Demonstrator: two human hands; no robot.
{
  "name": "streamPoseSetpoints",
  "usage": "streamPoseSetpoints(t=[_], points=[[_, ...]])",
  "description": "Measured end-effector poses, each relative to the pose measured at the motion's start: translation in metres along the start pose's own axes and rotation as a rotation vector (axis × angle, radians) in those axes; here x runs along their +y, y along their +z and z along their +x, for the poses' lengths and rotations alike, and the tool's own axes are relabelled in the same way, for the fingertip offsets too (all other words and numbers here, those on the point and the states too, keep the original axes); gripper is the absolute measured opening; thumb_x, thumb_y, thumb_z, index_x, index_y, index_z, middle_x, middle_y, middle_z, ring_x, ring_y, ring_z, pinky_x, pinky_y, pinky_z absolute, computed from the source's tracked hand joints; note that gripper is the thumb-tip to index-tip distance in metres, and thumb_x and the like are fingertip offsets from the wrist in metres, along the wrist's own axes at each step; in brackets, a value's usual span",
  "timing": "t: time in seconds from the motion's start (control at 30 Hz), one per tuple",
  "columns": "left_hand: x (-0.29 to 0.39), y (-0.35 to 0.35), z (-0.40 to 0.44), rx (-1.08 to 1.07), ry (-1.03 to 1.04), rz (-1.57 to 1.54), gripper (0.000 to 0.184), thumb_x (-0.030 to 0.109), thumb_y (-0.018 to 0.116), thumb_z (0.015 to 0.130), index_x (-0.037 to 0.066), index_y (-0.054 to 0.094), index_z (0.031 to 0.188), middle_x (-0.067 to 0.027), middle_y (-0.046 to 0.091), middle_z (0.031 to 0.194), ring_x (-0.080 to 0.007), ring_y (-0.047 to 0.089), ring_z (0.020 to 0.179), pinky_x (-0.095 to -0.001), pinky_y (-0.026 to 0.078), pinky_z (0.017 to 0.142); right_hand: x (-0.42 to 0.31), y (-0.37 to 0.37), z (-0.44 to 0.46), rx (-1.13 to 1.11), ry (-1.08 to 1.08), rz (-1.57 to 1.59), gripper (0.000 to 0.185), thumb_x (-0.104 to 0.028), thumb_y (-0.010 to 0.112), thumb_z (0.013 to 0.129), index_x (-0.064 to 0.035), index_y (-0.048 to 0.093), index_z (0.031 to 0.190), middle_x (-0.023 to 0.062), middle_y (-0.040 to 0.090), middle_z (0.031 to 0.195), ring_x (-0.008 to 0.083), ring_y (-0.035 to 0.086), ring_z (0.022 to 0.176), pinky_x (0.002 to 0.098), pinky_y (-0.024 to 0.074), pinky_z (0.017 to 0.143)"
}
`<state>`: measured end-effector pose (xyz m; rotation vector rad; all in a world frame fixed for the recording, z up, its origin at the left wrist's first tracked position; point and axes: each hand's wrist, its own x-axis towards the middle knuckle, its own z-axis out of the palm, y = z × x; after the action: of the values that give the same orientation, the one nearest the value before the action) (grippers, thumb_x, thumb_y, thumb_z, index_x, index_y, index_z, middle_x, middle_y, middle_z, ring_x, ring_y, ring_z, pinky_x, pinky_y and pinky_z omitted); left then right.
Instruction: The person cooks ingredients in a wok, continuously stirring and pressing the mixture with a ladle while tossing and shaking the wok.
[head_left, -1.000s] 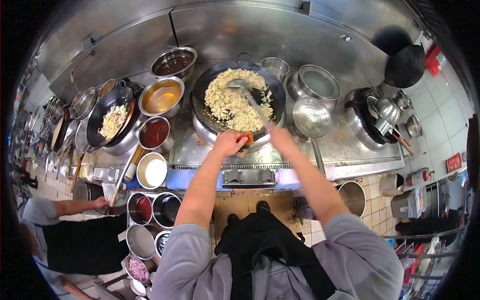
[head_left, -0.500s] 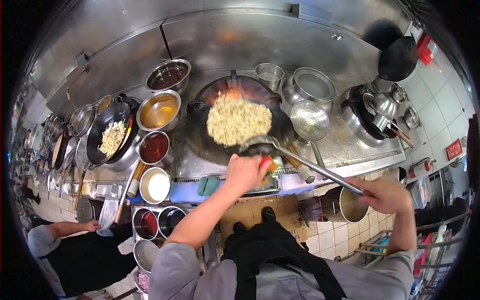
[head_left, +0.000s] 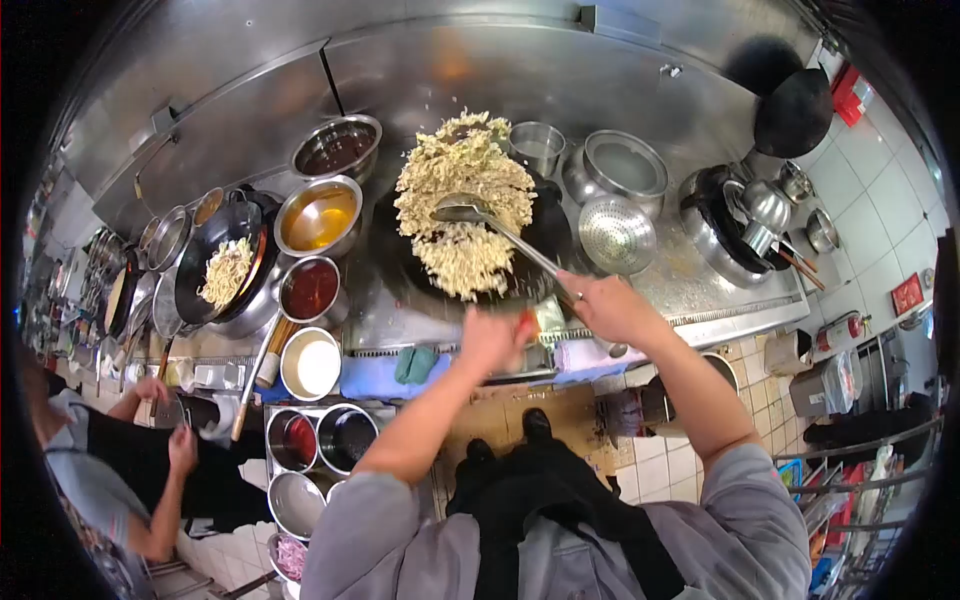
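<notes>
My left hand (head_left: 492, 340) is closed at the near rim of the large black wok (head_left: 548, 240), its grip slightly blurred. A small red and yellow patch beside the fingers cannot be made out. Loose fried rice (head_left: 465, 180) spreads upward above the wok, with some grains flying apart. Wrapped round the long handle of a metal ladle (head_left: 515, 240), my right hand (head_left: 605, 308) is just right of the left one. The ladle's bowl (head_left: 462, 207) lies amid the rice.
Left of the wok stand a bowl of yellow oil (head_left: 318, 222), a pot of red sauce (head_left: 310, 292) and a pot of white contents (head_left: 311, 366). A perforated strainer (head_left: 617, 235) rests at right. A co-worker (head_left: 130, 460) stands at left, near a wok of noodles (head_left: 228, 272).
The rice has risen and spread out toward the back wall. My right hand came inward and left, carrying the ladle's bowl up into the rice. The co-worker's arms shifted.
</notes>
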<state>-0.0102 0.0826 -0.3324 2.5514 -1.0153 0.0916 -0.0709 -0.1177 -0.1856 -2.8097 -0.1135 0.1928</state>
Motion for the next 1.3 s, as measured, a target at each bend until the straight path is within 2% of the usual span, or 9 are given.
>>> streamPoseSetpoints(t=[0.17, 0.3, 0.5, 0.63, 0.77, 1.0, 1.13, 1.23, 1.3], points=[[-0.014, -0.016, 0.020, -0.059, -0.099, -0.140, 0.047, 0.052, 0.048, 0.095, 0.013, 0.071, 0.084, -0.0147, 0.068, 0.073, -0.0339, 0.066, 0.076, -0.0513, 0.041, 0.084, 0.003, -0.068, -0.071, -0.215, -0.028, 0.021, 0.052, -0.016, 0.057, 0.090, -0.0196, 0.046, 0.140, 0.0213, 0.068, 0.098, 0.0411, 0.064, 0.090, 0.0495, 0.0498, 0.081], [0.019, -0.093, 0.021, -0.028, 0.022, -0.157, 0.042, 0.049, 0.056, 0.092, 0.012, 0.070, 0.078, -0.0141, 0.063, 0.062, -0.0360, 0.062, 0.060, -0.0453, 0.049, 0.063, -0.008, -0.133, -0.095, -0.465, 0.071, -0.137, 0.055, -0.017, 0.058, 0.088, -0.0233, 0.047, 0.141, 0.0207, 0.067, 0.101, 0.0399, 0.065, 0.091, 0.0477, 0.0499, 0.082], [-0.019, 0.040, 0.024, 0.288, -0.010, -0.011, 0.038, 0.046, 0.059, 0.090, 0.013, 0.069, 0.075, -0.0107, 0.065, 0.062, -0.0297, 0.063, 0.059, -0.0447, 0.042, 0.070, 0.006, -0.015, 0.015, -0.106, -0.006, -0.125, 0.055, -0.011, 0.059, 0.086, -0.0163, 0.049, 0.139, 0.0257, 0.065, 0.101, 0.0419, 0.063, 0.092, 0.0477, 0.0500, 0.082], [0.007, 0.005, -0.016, -0.053, 0.043, -0.057, 0.040, 0.048, 0.054, 0.092, 0.014, 0.069, 0.079, -0.0117, 0.065, 0.064, -0.0300, 0.064, 0.063, -0.0439, 0.040, 0.072, 0.014, 0.034, 0.002, 0.097, 0.056, -0.004, 0.055, -0.011, 0.057, 0.088, -0.0164, 0.044, 0.142, 0.0266, 0.066, 0.089, 0.0467, 0.063, 0.082, 0.0521, 0.0496, 0.077], [-0.040, -0.016, 0.033, 0.101, 0.008, -0.053, 0.037, 0.049, 0.058, 0.089, 0.016, 0.067, 0.076, -0.0057, 0.065, 0.065, -0.0272, 0.063, 0.065, -0.0418, 0.037, 0.077, 0.057, 0.083, -0.051, 0.057, 0.211, 0.102, 0.055, -0.018, 0.055, 0.093, -0.0224, 0.037, 0.145, 0.0259, 0.065, 0.084, 0.0424, 0.065, 0.076, 0.0527, 0.0508, 0.069], [-0.083, 0.012, 0.037, 0.126, -0.246, -0.047, 0.038, 0.050, 0.056, 0.090, 0.016, 0.070, 0.098, -0.0042, 0.063, 0.103, -0.0227, 0.057, 0.106, -0.0472, 0.036, 0.084, 0.297, 0.021, -0.009, -0.084, 0.234, -0.552, 0.052, -0.033, 0.037, 0.103, -0.0420, 0.018, 0.151, 0.0213, 0.065, 0.104, 0.0371, 0.068, 0.084, 0.0483, 0.0536, 0.071], [-0.086, 0.009, 0.036, 0.046, -0.306, -0.121, 0.040, 0.051, 0.055, 0.091, 0.015, 0.070, 0.103, -0.0053, 0.061, 0.107, -0.0246, 0.054, 0.112, -0.0500, 0.037, 0.088, 0.266, -0.015, 0.107, -0.029, 0.045, -0.621, 0.059, -0.030, 0.046, 0.100, -0.0319, 0.019, 0.152, 0.0195, 0.068, 0.091, 0.0352, 0.068, 0.083, 0.0460, 0.0530, 0.069], [-0.082, 0.013, 0.039, 0.014, -0.272, -0.136, 0.041, 0.051, 0.055, 0.090, 0.016, 0.069, 0.104, -0.0047, 0.061, 0.107, -0.0247, 0.054, 0.111, -0.0511, 0.039, 0.086, 0.236, 0.062, 0.173, 0.101, -0.132, -0.176, 0.049, -0.031, 0.047, 0.098, -0.0274, 0.037, 0.147, 0.0202, 0.067, 0.087, 0.0348, 0.067, 0.079, 0.0462, 0.0521, 0.067], [-0.081, 0.012, 0.039, 0.055, -0.273, -0.094, 0.042, 0.052, 0.055, 0.090, 0.015, 0.069, 0.104, -0.0037, 0.062, 0.105, -0.0244, 0.054, 0.109, -0.0521, 0.039, 0.086, 0.148, 0.088, 0.150, -0.033, 0.077, -0.031, 0.048, -0.032, 0.047, 0.099, -0.0232, 0.040, 0.146, 0.0236, 0.066, 0.084, 0.0407, 0.066, 0.078, 0.0484, 0.0515, 0.068]])
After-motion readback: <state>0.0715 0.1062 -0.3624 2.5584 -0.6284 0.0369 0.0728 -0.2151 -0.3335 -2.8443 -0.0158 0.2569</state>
